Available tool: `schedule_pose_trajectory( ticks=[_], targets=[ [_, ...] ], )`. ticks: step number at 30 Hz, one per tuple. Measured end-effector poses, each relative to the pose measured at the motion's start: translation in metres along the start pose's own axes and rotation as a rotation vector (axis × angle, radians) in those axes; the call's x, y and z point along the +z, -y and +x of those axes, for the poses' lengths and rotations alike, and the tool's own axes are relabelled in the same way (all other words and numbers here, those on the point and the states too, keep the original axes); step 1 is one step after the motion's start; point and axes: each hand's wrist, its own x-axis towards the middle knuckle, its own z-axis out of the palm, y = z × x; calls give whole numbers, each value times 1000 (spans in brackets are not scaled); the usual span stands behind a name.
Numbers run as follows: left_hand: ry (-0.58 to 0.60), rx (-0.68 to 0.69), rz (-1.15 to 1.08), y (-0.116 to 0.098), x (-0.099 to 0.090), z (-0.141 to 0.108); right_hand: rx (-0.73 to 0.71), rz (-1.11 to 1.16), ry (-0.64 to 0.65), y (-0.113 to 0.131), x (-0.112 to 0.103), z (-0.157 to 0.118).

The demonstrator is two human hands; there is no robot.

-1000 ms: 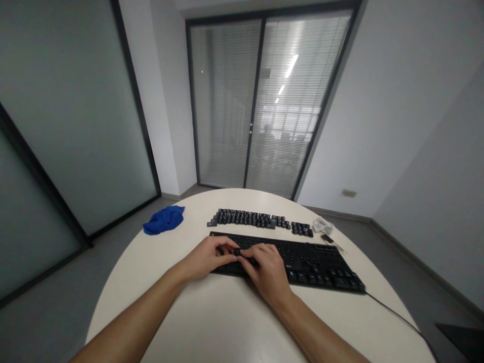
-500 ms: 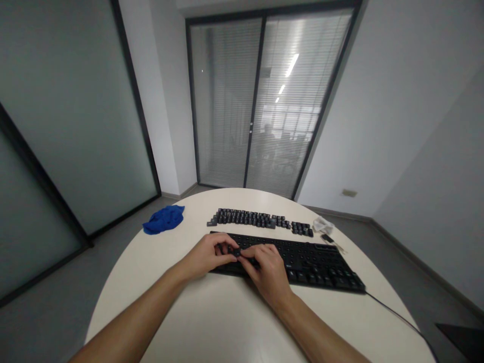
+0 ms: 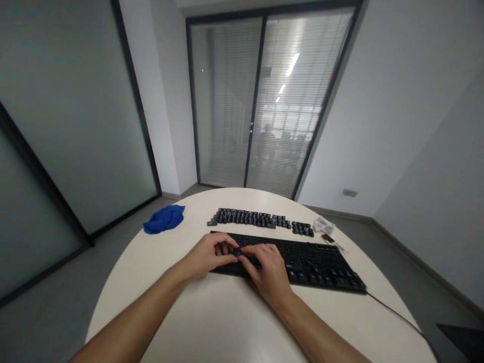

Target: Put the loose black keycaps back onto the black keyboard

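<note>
A black keyboard [image 3: 302,256] lies across the table, its upper rows showing bare key sockets while keycaps sit in its lower right part. Over its left half, my left hand [image 3: 212,254] pinches a small black keycap [image 3: 237,251] between thumb and forefinger. My right hand [image 3: 266,267] meets it there, its thumb and forefinger closed on the same keycap from the right. The fingers partly hide the keycap and the keys beneath. Behind the keyboard, loose black keycaps [image 3: 245,218] lie in rows on the tabletop.
A crumpled blue cloth [image 3: 164,219] lies at the table's left edge. On the right are a white crumpled wipe [image 3: 323,225], a small dark piece [image 3: 327,238] and thin sticks. The keyboard cable [image 3: 397,315] runs over the right side of the round table [image 3: 181,322].
Almost nothing differs. Both hands stay in place over the keyboard, and the pinched keycap appears turned very slightly between the fingertips.
</note>
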Motion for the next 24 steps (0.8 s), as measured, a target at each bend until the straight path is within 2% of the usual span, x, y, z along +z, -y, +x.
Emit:
schedule_pose_trajectory(
  ticks=[10, 24],
  targets=[
    [4, 14, -22, -1, 0, -1, -33, -10, 17, -1, -1, 1],
    [22, 28, 26, 5, -2, -1, 16, -6, 56, 0, -1, 1]
  ],
)
